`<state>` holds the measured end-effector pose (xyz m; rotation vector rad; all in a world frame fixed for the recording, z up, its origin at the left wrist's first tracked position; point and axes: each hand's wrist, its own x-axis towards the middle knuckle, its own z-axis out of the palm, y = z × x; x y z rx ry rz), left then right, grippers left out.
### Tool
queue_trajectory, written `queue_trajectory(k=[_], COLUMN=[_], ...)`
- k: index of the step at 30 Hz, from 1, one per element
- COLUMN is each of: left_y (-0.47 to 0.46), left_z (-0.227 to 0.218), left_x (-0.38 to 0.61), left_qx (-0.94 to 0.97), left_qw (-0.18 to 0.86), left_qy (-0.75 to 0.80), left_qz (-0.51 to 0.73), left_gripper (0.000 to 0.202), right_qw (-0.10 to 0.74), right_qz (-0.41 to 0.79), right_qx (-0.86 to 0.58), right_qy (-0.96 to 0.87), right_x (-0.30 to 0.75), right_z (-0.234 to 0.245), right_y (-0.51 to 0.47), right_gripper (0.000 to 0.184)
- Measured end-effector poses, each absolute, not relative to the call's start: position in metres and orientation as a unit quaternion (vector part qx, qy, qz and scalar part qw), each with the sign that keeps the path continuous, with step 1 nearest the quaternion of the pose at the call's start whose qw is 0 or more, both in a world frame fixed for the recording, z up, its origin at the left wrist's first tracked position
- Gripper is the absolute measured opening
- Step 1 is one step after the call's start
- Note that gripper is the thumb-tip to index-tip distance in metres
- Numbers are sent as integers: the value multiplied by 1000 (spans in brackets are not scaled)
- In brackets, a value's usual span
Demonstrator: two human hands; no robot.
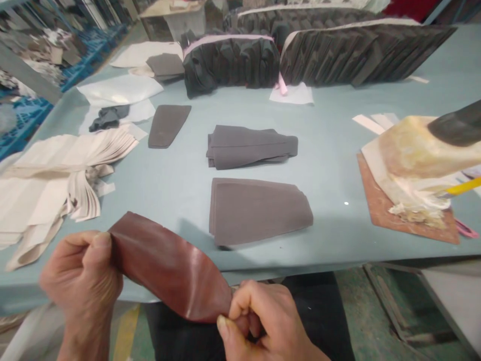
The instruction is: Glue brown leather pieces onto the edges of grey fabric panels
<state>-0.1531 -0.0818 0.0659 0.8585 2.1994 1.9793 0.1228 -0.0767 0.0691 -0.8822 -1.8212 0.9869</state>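
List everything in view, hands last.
Table: 1, pale teal, centre
Leather-like piece: 1, reddish brown, near front
Flat stack: 1, taupe, front centre
Overlapping pile: 1, dark grey, behind stack
Tapered piece: at least 1, brown, left of pile
Bundled pieces: several rows, dark, back
Fabric pieces: many, cream, left
Crumpled cloth: 1, dark, back left
Container: 1, yellowish, right
Board: 1, brown, under container
Stick: 1, yellow, right edge
Pallets: several, blue, far left
Left hand: 1, reddish piece's left end
Right hand: 1, its right end

One head-worn camera looks forward and down, close above the brown piece (165, 265), across the table (330, 150).
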Motion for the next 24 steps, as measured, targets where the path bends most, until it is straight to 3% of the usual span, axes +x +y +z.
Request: queue_trajectory(k=[8, 18, 24], left_y=[-91, -76, -80], left_z=[65, 55, 59], left_x=[-177, -206, -205], left_qx=[304, 306, 338], left_qw=[3, 75, 49], left_qy=[801, 869, 879], left_qz=[516, 381, 332], left_gripper=[18, 19, 18], right_qw=[332, 351, 348], right_qz=[534, 320, 357], right_qx=[-452, -481, -449], right_qy=[-633, -737, -742], right_x=[94, 76, 86], right_z=[58, 54, 59], right_y=[-83, -70, -83], right_gripper=[20, 17, 17])
